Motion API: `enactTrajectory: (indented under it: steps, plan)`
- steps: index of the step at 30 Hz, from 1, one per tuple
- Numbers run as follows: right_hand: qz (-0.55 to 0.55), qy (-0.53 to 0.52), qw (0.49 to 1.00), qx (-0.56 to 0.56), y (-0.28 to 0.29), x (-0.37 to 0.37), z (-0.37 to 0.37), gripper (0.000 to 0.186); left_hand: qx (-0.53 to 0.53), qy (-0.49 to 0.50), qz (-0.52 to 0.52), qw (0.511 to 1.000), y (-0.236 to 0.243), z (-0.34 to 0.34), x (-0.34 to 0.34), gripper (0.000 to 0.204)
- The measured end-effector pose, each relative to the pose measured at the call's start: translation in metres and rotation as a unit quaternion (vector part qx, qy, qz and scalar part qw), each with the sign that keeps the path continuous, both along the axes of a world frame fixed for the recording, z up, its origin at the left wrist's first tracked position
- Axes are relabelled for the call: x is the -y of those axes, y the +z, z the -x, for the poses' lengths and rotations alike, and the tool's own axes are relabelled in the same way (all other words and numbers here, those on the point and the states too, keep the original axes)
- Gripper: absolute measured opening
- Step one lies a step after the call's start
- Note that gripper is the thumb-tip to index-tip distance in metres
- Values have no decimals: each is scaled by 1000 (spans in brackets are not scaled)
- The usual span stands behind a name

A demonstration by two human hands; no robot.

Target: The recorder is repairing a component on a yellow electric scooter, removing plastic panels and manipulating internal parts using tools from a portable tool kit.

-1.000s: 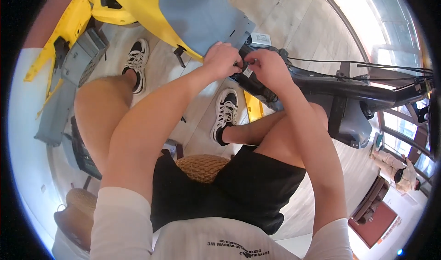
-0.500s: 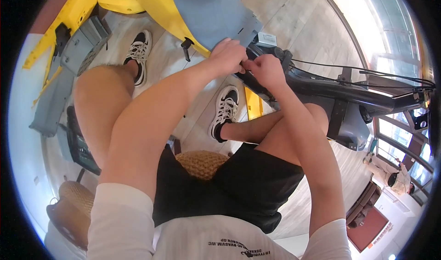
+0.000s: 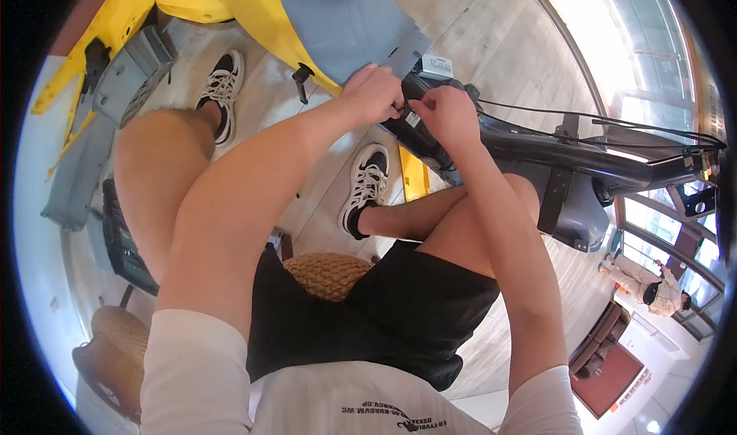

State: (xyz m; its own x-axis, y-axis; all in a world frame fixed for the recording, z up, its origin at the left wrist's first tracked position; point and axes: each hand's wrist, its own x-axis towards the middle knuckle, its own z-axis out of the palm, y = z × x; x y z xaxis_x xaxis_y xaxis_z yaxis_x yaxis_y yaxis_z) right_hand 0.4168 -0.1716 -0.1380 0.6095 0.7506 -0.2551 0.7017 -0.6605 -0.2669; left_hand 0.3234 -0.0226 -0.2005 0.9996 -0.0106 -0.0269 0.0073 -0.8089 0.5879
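My left hand (image 3: 373,93) rests at the lower edge of a grey and yellow body panel (image 3: 342,32), its fingers curled together over the black part beside it. My right hand (image 3: 447,115) is a short way to the right, with thumb and forefinger pinched above the black vehicle frame (image 3: 553,149). Whatever either hand grips is too small or hidden to name. Between the fingertips, a dark part with a small pale label (image 3: 413,119) shows on the frame. Just beyond the hands sits a silver box (image 3: 437,67) with a printed label.
Black cables (image 3: 583,115) run along the frame to the right. A black lever-like part (image 3: 302,82) sticks out from the yellow panel. More yellow and grey panels (image 3: 123,86) lean at the far left. A woven stool (image 3: 326,274) is beneath me. Another person (image 3: 652,291) stands far right.
My right hand has drawn slightly away from the left, uncovering the pale label between them. The whole view has shifted a little to the left.
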Motion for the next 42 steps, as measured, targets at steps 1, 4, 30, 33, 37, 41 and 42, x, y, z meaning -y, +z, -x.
enactTrajectory:
  steps: [1,4,30,33,37,41,42]
  plan:
    - [1,-1,1000,2,0,-1,-2,27,-5,-11,-3,1000,1,-1,1,10]
    - [2,-31,999,-32,-2,-5,3,28,-7,-3,-30,1000,-2,-4,1,9]
    - [-63,65,988,-123,-9,0,-3,20,-15,5,-78,997,16,0,3,19]
    - [-57,43,993,-99,-18,-2,-3,20,5,14,-70,997,14,-5,7,19]
    - [-63,-160,959,-227,-28,-2,-4,27,7,2,-73,997,9,-5,9,19]
    - [-131,-32,989,-57,-26,0,10,25,-7,6,-74,997,1,-1,0,17]
    - [-127,34,988,-84,-10,2,8,20,-2,4,-75,997,3,-1,2,17]
